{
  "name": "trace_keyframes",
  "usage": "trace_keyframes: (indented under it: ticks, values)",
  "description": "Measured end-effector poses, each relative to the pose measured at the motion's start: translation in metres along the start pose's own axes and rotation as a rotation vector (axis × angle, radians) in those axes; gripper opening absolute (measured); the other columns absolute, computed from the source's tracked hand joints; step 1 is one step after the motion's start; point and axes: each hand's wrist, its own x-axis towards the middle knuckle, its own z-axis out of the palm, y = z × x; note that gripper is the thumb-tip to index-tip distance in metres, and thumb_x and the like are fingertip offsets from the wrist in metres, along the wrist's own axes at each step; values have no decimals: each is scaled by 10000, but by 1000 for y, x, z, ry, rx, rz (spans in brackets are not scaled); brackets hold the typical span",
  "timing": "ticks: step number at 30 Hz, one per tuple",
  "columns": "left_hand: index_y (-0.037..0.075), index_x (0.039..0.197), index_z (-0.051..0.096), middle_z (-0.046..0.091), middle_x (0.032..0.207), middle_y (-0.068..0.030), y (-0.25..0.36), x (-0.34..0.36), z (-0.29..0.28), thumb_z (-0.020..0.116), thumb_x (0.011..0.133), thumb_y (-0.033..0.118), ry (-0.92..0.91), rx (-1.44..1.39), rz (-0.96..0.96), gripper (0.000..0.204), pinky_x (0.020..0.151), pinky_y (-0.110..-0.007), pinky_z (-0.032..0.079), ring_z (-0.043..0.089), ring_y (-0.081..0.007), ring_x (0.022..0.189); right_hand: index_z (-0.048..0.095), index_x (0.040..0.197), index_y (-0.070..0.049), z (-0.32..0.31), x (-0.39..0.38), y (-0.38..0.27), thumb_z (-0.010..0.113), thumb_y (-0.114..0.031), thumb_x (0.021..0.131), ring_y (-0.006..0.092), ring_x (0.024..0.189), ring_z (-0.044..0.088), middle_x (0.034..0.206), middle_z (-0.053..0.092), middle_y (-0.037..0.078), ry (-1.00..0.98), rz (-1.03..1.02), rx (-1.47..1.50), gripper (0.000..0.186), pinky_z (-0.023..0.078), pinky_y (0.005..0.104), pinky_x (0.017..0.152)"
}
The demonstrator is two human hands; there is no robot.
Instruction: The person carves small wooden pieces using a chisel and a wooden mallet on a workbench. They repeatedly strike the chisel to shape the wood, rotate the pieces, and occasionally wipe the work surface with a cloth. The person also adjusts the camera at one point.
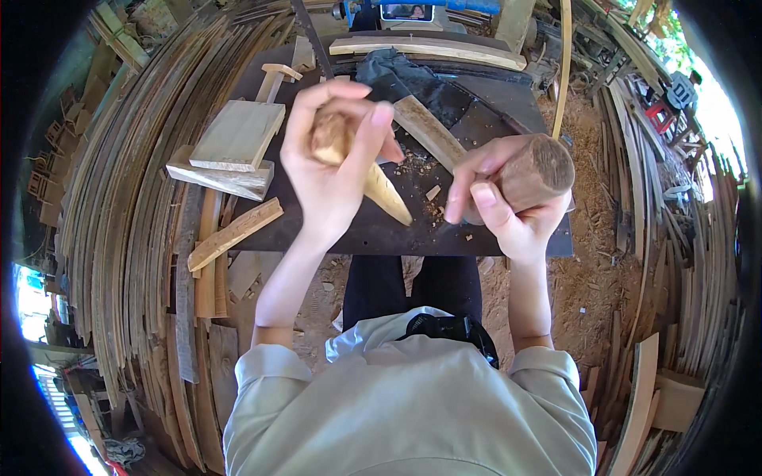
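Note:
My left hand point(321, 178) is closed around a tapered piece of pale wood point(386, 197). Its rounded, rougher end shows between thumb and fingers, and its narrow tip sticks out below toward the right. My right hand point(516, 218) grips a thick, round piece of brown wood point(541, 170), its blunt end facing right; the fingers partly hide the other end. Both hands are raised above a dark worktable point(317, 226). Behind and between them lies a flat wooden strip point(429, 131), surrounded by small wood chips point(432, 193).
A dark cloth point(409, 79) and a long pale board point(429, 51) lie at the table's far side. Stacked boards point(238, 135) and a loose wooden stick point(236, 234) are at the left. Long timber strips point(131, 198) line the left side; sawdust covers the floor point(591, 262) at right.

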Motion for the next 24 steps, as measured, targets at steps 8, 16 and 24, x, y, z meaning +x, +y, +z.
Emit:
trace_keyframes:
  ticks: [8,16,24]
  values:
    - [62,788,445,416,624,-8,-39,32,23,470,967,307,6,-55,-102,304,386,-195,297,384,-59,413,590,802,-8,20,14,13,707,-39,762,69,643,556,719,592,18,161,15,80,128,437,215,577]
    - [63,758,383,420,679,-35,-47,31,7,305,994,369,66,-76,-44,394,524,-254,363,395,-107,607,482,708,-22,48,32,7,590,43,812,129,679,484,738,555,74,183,-123,-100,163,391,246,596]
    - [61,808,460,484,702,-7,-28,21,10,264,989,378,36,168,19,414,597,-250,347,400,-74,638,593,970,-14,52,42,21,694,-96,765,87,745,587,817,645,48,178,-54,-177,243,479,246,704]
